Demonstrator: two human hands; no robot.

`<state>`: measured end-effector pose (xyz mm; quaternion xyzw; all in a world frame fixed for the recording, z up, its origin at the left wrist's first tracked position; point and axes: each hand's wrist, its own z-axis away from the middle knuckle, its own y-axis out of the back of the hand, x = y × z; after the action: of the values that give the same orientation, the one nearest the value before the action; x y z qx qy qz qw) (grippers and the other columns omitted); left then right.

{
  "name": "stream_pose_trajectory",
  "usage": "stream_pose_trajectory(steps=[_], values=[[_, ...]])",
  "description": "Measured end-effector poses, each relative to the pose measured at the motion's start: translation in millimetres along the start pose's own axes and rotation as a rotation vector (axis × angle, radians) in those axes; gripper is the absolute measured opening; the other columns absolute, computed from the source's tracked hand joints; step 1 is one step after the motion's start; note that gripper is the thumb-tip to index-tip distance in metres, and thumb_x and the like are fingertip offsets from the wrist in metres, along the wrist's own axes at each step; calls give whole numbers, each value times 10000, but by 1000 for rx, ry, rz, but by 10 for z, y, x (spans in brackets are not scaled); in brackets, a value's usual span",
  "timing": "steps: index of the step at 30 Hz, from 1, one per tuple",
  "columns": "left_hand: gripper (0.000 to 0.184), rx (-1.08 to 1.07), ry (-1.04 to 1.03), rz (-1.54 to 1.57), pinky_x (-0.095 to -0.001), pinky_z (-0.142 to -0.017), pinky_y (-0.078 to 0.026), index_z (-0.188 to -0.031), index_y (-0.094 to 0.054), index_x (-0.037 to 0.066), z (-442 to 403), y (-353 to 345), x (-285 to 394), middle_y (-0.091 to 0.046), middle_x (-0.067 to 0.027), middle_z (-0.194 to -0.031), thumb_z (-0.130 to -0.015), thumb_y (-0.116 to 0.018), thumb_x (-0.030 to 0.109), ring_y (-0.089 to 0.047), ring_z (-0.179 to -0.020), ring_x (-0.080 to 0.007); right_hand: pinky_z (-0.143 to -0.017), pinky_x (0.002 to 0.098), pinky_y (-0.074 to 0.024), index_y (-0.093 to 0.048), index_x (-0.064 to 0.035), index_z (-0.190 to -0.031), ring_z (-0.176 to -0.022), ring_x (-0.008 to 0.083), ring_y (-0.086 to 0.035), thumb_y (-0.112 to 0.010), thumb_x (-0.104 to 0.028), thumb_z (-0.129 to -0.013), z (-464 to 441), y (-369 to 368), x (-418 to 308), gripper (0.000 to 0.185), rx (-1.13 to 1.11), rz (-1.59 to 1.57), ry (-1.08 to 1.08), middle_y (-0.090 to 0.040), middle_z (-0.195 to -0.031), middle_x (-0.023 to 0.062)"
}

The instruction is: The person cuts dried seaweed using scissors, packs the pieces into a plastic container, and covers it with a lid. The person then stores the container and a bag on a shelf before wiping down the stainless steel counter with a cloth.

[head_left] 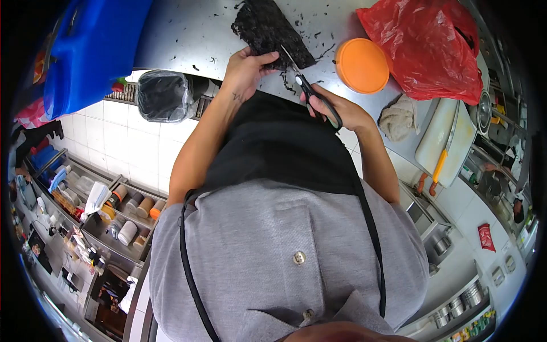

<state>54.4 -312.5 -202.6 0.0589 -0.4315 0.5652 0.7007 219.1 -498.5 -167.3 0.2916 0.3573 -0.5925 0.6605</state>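
A dark, crinkled sheet that looks like dried seaweed (268, 29) lies over the steel table, small black shreds scattered around it. My left hand (246, 71) pinches its near edge between thumb and fingers. In my right hand (345, 111) are black-handled scissors (303, 83), with fingers in the handle loops. Their blades point away from me and meet the sheet's near edge, close to my left fingertips. How far apart the blades are I cannot tell. A round orange lid (362, 65) sits to the right of the scissors.
A red plastic bag (428, 48), a crumpled cloth (399, 118) and a cutting board (436, 137) with an orange-handled knife (443, 157) are on the right. On the left stand a blue container (97, 57) and, below table height, a black-lined bin (163, 96).
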Motion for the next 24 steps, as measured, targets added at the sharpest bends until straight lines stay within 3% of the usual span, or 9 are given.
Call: stream_pose_trajectory(steps=[2,6,8,12,17,19,20,21,24], values=[[281,-21,23,7,-335,-766,-562,-1073,-596,-45,36,-24,11,-698,-134,-1019,-833,-738,-10,-684,-875,-218,-684,232,-410,-532,-77,-1223,-772,108,-525,-451,-563,-1007,6,49,-103,538,-41,59,-59,-522,-821,9],[300,-88,60,-17,-334,-767,-562,-1094,-592,-50,52,-41,27,-697,-130,-1030,-835,-736,-7,-680,-898,-217,-651,236,-413,-537,-73,-1220,-746,107,-530,-486,-553,-998,-96,21,-158,531,-11,-61,-11,-518,-796,17],[305,-78,52,-38,-335,-769,-562,-1099,-592,-51,40,-10,46,-696,-130,-1037,-835,-737,-4,-680,-908,-218,-577,260,-440,-553,-69,-973,-644,96,-531,-577,-601,-933,-127,-31,-256,534,89,-117,-17,-514,-721,1],[328,-109,55,-93,-335,-777,-558,-1126,-595,-45,-55,123,135,-692,-132,-1051,-843,-743,30,-678,-915,-211,-505,251,-411,-573,-62,-905,-540,77,-475,-686,-447,-917,-261,-35,-233,401,122,-96,2,-467,-630,-35],[368,-71,-17,-44,-343,-826,-528,-1144,-603,-51,-10,60,343,-689,-122,-1055,-861,-756,126,-669,-920,-212,-509,255,-398,-560,-55,-928,-547,76,-455,-694,-405,-922,-324,-80,-109,375,155,-36,53,-456,-636,-32],[414,135,-208,-84,-342,-867,-508,-1151,-601,-73,-76,-16,374,-688,-122,-1073,-866,-760,181,-661,-951,-210,-514,260,-395,-557,-52,-938,-556,78,-455,-691,-398,-926,-313,-93,-105,371,143,-25,82,-459,-647,-28],[389,128,-339,-141,-328,-865,-516,-1141,-607,-95,-168,-22,334,-695,-133,-1079,-878,-745,155,-662,-959,-200,-520,265,-394,-556,-49,-955,-568,82,-463,-690,-393,-928,-293,-104,-140,371,127,22,82,-467,-659,-24],[389,128,-343,-138,-328,-865,-516,-1141,-607,-95,-205,16,295,-695,-133,-1079,-878,-745,155,-662,-959,-200,-527,270,-394,-555,-46,-971,-581,85,-471,-688,-389,-930,-282,-106,-166,371,112,68,83,-475,-672,-19],[275,91,-288,-126,-320,-839,-533,-1096,-638,-100,-241,67,276,-708,-141,-1056,-908,-696,93,-678,-920,-199,-605,270,-411,-548,-70,-1050,-673,102,-500,-581,-549,-949,-192,-10,-130,491,34,83,45,-499,-738,-2]])
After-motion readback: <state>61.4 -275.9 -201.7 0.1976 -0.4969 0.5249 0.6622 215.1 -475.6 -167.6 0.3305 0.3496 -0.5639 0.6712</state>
